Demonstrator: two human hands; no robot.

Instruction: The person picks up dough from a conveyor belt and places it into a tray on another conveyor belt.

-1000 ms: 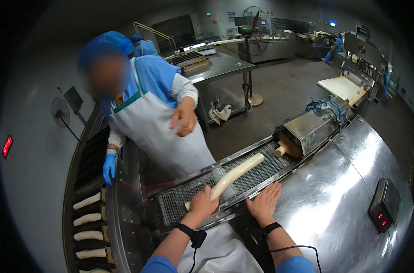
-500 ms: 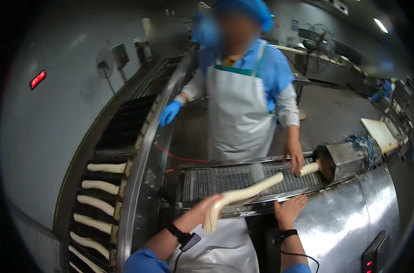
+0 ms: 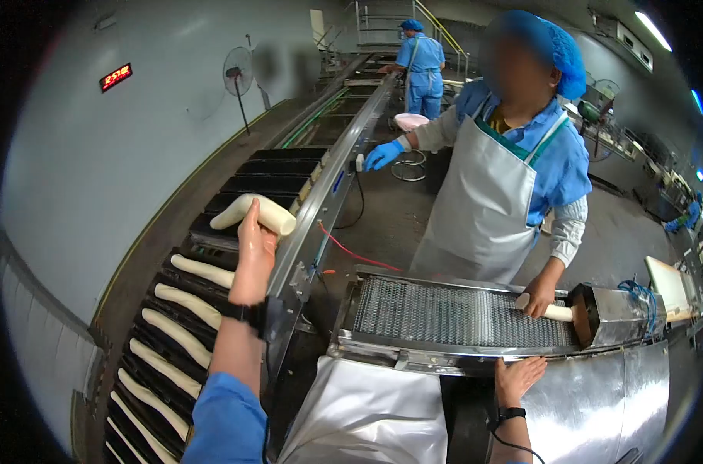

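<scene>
Mesh belt (image 3: 444,313) mostly free; co-worker's hand (image 3: 538,295) w/ dough piece (image 3: 556,312) blocks far right end.

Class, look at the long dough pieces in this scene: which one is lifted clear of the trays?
The dough piece gripped by the left hand, raised above the dark trays; the other pieces lie in trays.

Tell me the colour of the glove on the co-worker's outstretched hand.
Blue. The glove shows clearly in the head view, near the conveyor rail.

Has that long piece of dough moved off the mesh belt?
Yes. The left hand has carried the dough piece off the mesh belt, leftward over the dark trays.
</scene>
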